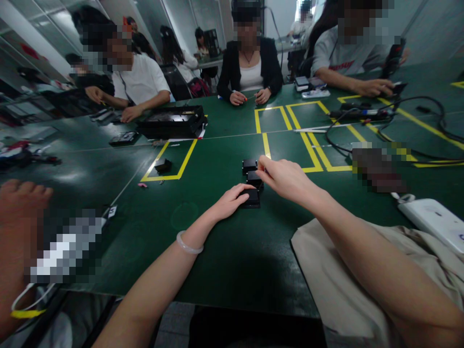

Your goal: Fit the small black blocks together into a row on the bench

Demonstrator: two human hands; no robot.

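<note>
Boxes (254,177) against parted left fingers (240,189), pinched right fingers (262,165)

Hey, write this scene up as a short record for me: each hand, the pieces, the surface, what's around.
Left hand: fingers over the near black block
Right hand: fingertips beside the middle black block; grip unclear
Pieces: three black blocks in a line, the far black block last
Surface: green table, marked with yellow outlines
Left wrist: pale bangle
Lower right: beige cloth
Across table: co-workers, seated
</note>
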